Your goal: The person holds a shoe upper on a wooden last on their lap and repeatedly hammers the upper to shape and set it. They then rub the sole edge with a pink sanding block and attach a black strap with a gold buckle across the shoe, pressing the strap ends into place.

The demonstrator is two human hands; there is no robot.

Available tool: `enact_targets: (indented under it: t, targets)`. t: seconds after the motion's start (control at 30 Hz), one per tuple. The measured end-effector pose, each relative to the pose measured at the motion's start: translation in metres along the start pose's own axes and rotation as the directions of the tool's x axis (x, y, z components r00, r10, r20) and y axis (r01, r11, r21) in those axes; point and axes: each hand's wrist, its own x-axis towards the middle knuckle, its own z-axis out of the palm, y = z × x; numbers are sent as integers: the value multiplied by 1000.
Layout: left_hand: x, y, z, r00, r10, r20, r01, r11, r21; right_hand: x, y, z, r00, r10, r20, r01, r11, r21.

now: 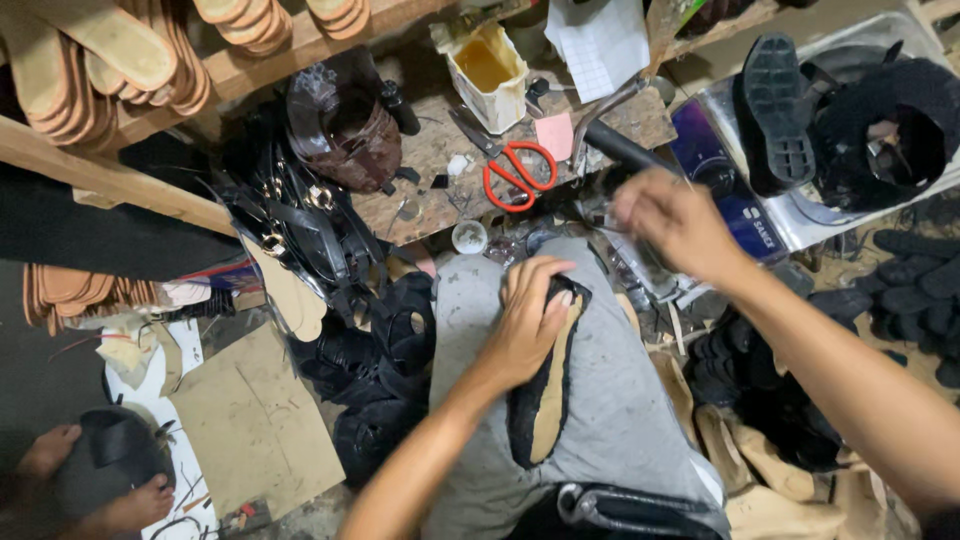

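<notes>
Nearest the camera, two bare forearms reach down over a lap in grey trousers (610,400). On that lap lies a sole (545,385), black at the edge and tan in the middle, running lengthwise along the thigh. Over its far end, the left hand (527,322) presses down, fingers held close together and curled over the rim, thumb out of sight beneath. Higher up, the right hand (676,222) hovers apart from the sole, at the edge of a low wooden bench (440,150); its fingers are bunched, but motion blur hides whether they pinch anything. Just beyond it lies a dark handle (620,147). Red-handled scissors (517,172) rest on the bench, with a cut-open container of yellowish glue (487,68) behind them. Black straps with metal buckles (300,225) spill off the bench's left side. Tan insoles (130,50) are stacked on a shelf above. Off to the lower left, another person's bare feet (90,480) rest by a sheet of cardboard (255,425).
</notes>
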Motion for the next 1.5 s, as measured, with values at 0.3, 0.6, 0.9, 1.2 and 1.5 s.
enact_targets:
  t: [0.3, 0.6, 0.9, 1.2, 1.5]
  targets:
    - [-15, 11, -18, 995, -91, -36, 84, 984, -158, 78, 91, 13, 978, -80, -191, -90, 666, -741]
    - [3, 6, -51, 951, -110, 289, 164, 971, -172, -99, -52, 19, 937, 342, -71, -329, 932, 150]
    - [0, -1, -40, 962, -58, 268, 112, 975, -191, -145, -116, 31, 960, -237, -147, 271, 917, 294]
    - [-2, 0, -47, 953, -91, 290, 163, 959, -233, -152, -60, 48, 911, -348, -220, 407, 840, 359]
    - [-1, -4, -46, 957, -110, 267, 150, 979, -135, -147, -49, 51, 910, -335, -245, 304, 940, -153]
